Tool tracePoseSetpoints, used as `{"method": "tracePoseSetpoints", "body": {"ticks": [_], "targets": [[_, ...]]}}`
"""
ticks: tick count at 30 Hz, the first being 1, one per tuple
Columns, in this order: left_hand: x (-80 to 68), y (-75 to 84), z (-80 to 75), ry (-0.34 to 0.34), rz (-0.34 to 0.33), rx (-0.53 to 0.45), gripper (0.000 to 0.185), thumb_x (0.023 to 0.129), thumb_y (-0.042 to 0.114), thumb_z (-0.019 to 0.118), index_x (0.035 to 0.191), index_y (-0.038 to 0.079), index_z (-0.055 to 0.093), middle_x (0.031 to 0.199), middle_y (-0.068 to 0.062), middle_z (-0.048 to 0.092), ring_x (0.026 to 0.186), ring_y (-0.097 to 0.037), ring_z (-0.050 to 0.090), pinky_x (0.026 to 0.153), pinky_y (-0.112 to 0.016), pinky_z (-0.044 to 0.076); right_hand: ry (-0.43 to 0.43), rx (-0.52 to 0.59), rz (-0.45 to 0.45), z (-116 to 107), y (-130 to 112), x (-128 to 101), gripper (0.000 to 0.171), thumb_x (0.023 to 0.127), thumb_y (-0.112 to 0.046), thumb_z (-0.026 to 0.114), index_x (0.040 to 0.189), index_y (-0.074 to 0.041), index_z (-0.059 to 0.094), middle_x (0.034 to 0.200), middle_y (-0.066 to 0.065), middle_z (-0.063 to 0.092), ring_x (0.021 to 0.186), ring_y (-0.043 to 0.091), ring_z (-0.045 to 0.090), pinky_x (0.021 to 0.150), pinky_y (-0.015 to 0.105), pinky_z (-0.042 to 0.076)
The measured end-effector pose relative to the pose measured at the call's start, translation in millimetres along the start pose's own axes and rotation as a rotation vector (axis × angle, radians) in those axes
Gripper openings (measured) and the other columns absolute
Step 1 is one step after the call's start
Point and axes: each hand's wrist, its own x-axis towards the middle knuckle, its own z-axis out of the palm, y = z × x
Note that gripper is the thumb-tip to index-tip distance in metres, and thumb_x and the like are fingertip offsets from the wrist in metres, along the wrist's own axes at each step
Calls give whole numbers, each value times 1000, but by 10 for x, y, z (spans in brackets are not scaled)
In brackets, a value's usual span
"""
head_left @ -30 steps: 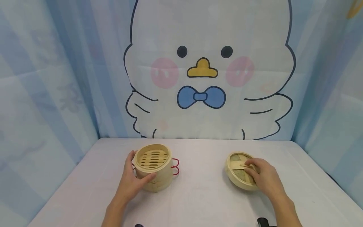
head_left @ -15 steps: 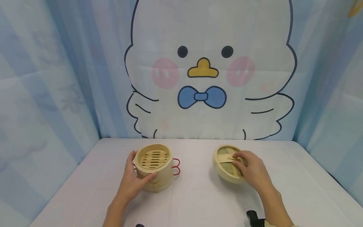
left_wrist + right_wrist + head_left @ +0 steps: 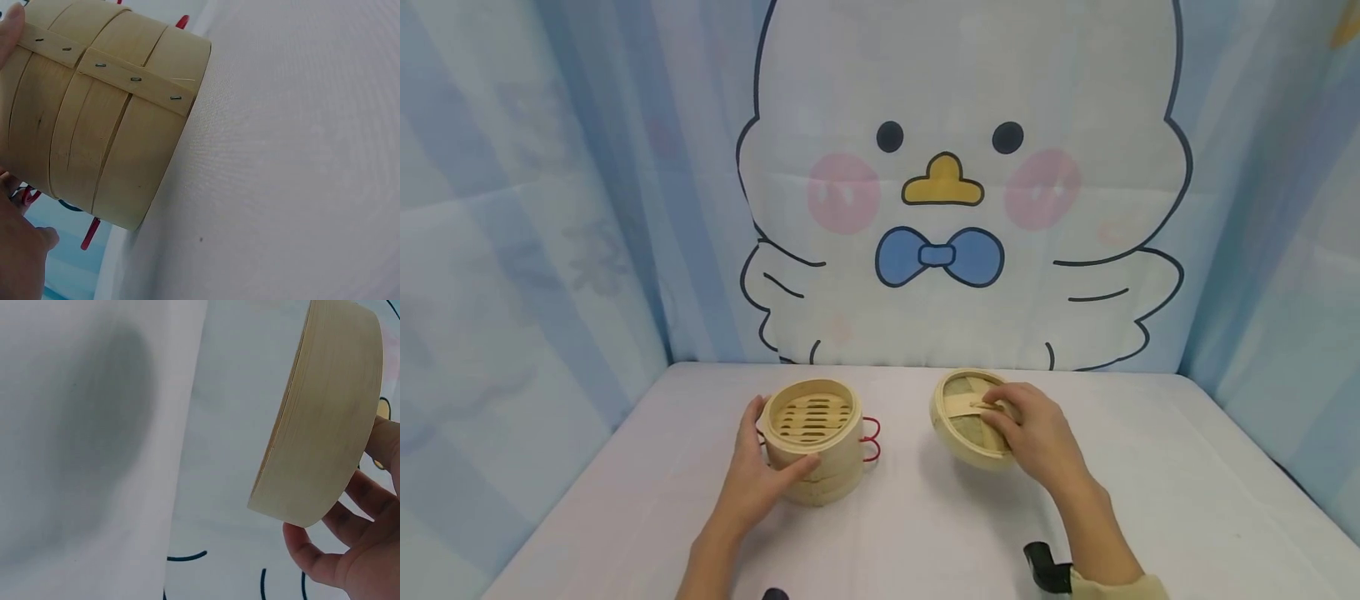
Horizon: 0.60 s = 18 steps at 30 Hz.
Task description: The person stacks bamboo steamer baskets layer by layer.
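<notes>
Two bamboo pieces are in your hands. From the head view, your left hand [image 3: 758, 483] wraps the side of the bamboo steamer basket [image 3: 812, 437], thumb in front and fingers curled behind it. The basket stands upright on the white table [image 3: 1150, 483], left of the middle, with its slatted floor open to see and red wire handles [image 3: 870, 439] at its side. Your right hand [image 3: 1033, 437] holds the woven steamer lid [image 3: 966, 417] by the strip handle on top, fingers pinching it. The lid is tilted, with its top turned toward the camera, and it hangs above the table to the right of the basket, not touching it. Behind the table hangs a cartoon chick backdrop [image 3: 955, 192].

From the left wrist view, the basket wall with its stapled band fills the picture, and your thumb tip [image 3: 11, 28] presses on the upper edge. The basket sits flat on the cloth.

From the right wrist view, the lid [image 3: 325, 419] shows edge-on, clear of the table, and your curled fingers [image 3: 325, 553] support it from the far side.

I judge you are in the step of bringing the lid to the basket. The next move calls for making the lid level, centring it over the rim, and lowering it while the left hand steadies the basket.
</notes>
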Motion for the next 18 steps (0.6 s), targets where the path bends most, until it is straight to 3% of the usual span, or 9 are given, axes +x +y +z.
{"method": "tracePoseSetpoints", "body": {"ticks": [18], "targets": [[-4,6,-5,4,5,-3,123,78,43,87,161,8,4,166,-18,11,149,-37,18,116,-62,20,-12,42,-115,161,-460,200,15,92,-12,75,107,-8,71,124,14,65,120,36,58,101,55,47]]}}
